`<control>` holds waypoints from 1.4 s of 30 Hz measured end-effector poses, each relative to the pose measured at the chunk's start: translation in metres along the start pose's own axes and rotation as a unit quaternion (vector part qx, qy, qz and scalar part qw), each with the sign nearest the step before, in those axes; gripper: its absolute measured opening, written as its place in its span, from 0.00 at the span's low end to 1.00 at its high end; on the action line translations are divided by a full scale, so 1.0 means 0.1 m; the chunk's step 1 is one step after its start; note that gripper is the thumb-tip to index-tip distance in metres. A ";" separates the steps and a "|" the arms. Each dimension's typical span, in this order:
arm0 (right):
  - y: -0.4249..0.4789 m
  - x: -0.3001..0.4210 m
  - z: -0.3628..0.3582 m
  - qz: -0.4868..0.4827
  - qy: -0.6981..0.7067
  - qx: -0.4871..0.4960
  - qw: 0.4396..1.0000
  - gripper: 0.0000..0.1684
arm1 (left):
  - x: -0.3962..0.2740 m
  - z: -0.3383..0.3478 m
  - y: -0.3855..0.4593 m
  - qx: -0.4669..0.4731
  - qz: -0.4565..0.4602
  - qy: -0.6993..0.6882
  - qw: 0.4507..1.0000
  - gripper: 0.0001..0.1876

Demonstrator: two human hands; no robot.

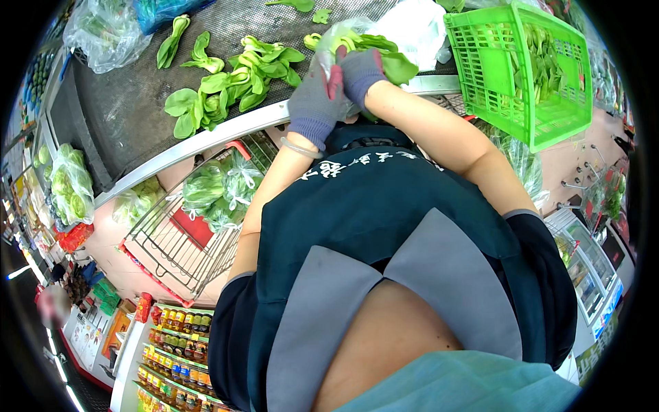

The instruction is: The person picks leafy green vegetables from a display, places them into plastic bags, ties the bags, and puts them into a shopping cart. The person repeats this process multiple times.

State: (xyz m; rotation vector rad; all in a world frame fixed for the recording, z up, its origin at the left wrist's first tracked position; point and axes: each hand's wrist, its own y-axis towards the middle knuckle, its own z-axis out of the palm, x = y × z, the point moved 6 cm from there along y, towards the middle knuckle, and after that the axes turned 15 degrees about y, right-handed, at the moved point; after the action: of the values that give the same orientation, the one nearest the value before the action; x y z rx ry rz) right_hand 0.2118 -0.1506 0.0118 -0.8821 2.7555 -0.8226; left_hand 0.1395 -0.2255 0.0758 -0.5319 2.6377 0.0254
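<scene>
My left hand (316,100), in a grey knit glove with maroon fingertips, grips a clear plastic bag (329,44). In a matching glove, my right hand (360,72) closes on the same bag close beside it. Green bok choy (378,44) lies in and around the bag, its leaves showing past my right hand; how much is inside I cannot tell. To the left, a loose heap of bok choy (242,77) rests on the dark mesh-covered display counter (134,103). Single bok choy plants (173,41) lie farther left.
A bright green plastic crate (489,72) with more bok choy stands tilted at the right. White plastic bags (414,31) lie beside it. Along the counter runs a metal edge (247,121). Below it, a wire shopping cart (180,242) holds bagged greens (221,188).
</scene>
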 end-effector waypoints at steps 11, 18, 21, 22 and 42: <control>-0.36 0.23 -0.41 -0.154 0.099 0.014 0.983 0.27 | 0.58 -0.11 -0.06 0.078 -0.079 -0.325 0.939 0.15; -0.30 -1.84 0.41 0.080 0.470 -0.228 0.849 0.41 | 0.75 -0.24 -0.10 0.111 -0.185 -0.430 0.877 0.17; -0.43 -1.61 0.66 0.062 0.619 -0.014 0.783 0.37 | 0.67 -0.28 -0.12 0.110 -0.164 -0.446 0.873 0.18; -0.52 -1.57 0.57 0.141 0.690 -0.023 0.709 0.28 | 0.66 -0.31 -0.13 0.114 -0.164 -0.438 0.876 0.18; -1.26 -0.60 -2.31 -0.381 0.359 -0.130 0.842 0.19 | -1.15 -1.25 0.26 -0.198 0.384 -0.158 0.888 0.46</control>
State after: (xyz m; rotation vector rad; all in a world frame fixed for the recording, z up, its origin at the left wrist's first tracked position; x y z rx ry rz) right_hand 0.2589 -0.0959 0.2718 -2.2202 3.1493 -1.0587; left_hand 0.1717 -0.1722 0.2363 0.4055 2.3408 0.8291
